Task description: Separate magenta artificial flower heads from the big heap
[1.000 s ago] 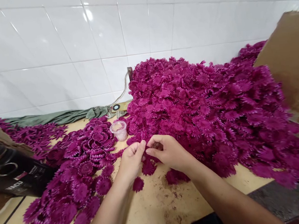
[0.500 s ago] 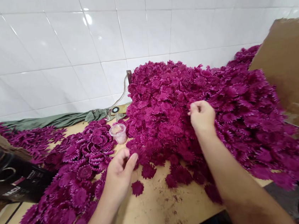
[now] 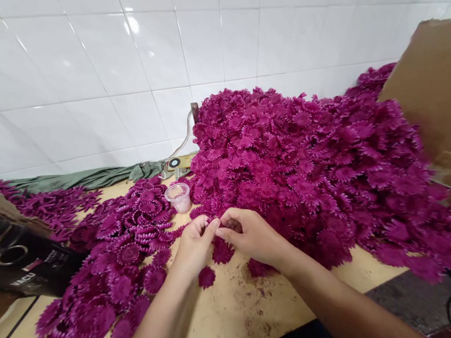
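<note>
Over the front of the table, my left hand (image 3: 194, 247) and my right hand (image 3: 254, 236) meet, thumbs and fingertips pinched together. A bit of a purple artificial flower (image 3: 210, 220) shows at the fingertips; the fingers hide most of it. Just behind and to the right rises a large heap of purple artificial flowers (image 3: 289, 157). Below the hands lie a loose flower (image 3: 207, 277) and a second one (image 3: 222, 251), partly covered by my fingers. A small clear plastic cup (image 3: 180, 198) with pinkish residue inside stands behind my left hand.
A second pile of flowers (image 3: 119, 277) spreads along the left, beside a black box (image 3: 26, 265). Flat purple petal pieces (image 3: 52, 208) lie at the back left, before a green cloth (image 3: 89, 178). Cardboard (image 3: 437, 114) borders the right. White tiled wall (image 3: 157, 52) closes the back.
My right hand has come from the big heap leftward and toward me, meeting my left hand. The left hand has moved slightly right and up.
</note>
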A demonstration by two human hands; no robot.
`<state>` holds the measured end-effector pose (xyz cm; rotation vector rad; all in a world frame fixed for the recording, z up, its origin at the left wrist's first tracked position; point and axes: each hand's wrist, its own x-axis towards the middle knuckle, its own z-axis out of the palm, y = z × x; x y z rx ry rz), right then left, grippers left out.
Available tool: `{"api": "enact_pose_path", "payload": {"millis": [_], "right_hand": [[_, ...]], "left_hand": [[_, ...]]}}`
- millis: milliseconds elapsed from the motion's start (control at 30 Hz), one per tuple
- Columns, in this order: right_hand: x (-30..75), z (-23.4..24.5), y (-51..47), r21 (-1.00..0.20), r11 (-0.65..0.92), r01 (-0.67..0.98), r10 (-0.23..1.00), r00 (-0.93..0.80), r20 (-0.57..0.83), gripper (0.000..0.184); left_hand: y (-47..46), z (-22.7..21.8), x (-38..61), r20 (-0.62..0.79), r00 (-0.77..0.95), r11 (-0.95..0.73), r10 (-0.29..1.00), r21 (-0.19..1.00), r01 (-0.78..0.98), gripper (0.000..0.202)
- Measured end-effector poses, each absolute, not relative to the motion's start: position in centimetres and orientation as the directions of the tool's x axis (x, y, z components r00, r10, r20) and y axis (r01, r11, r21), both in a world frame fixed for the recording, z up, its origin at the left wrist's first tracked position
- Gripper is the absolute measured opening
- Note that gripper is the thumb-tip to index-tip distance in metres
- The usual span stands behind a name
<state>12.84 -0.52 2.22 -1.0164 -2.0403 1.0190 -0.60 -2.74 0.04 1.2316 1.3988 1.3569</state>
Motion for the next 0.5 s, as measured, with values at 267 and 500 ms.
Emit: {"api": "enact_pose_path", "payload": {"millis": [267, 500], "right_hand": [[11.9, 1.3, 0.9, -0.911, 0.358, 0.204, 0.9, -0.335, 0.279, 0.013], [17.8, 2.7, 6.2, -0.767, 0.356, 0.534, 0.814, 0.226, 0.535, 0.007]], "left_hand": [[-3.4, 0.7, -0.1, 0.087, -0.191, -0.055, 0.978, 0.985, 0.166, 0.043], [-5.5, 1.0, -1.9, 0.109, -0.21, -0.081, 0.972, 0.987, 0.136, 0.029]]}}
